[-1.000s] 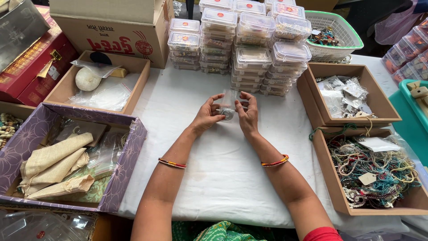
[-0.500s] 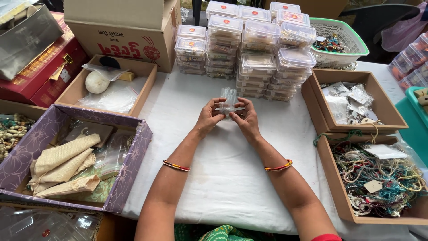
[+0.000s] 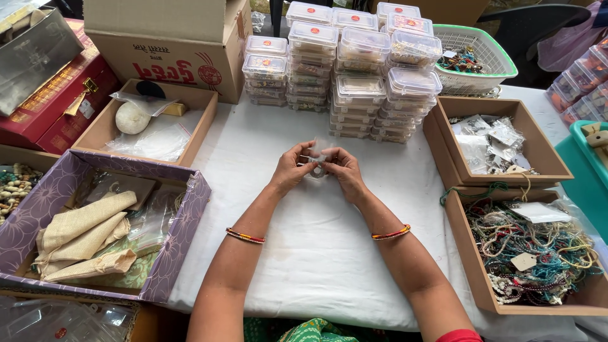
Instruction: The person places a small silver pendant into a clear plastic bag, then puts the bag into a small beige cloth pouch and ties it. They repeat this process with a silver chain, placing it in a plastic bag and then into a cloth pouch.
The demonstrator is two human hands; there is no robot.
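We note both hands raised over the white-clothed table (image 3: 316, 253), pinching one small clear plastic pouch (image 3: 318, 158) between them: left hand (image 3: 290, 170) grips its left edge, right hand (image 3: 345, 172) its right. Compared with a second ago, the pouch sits slightly lower and nearer the stacked clear lidded plastic boxes (image 3: 354, 69); handling appears ongoing. Its contents are indistinct.

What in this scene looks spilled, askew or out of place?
Little stands out: a green cord trails out of the bead-filled box over its rim. Both hands hold a small clear packet above the table.
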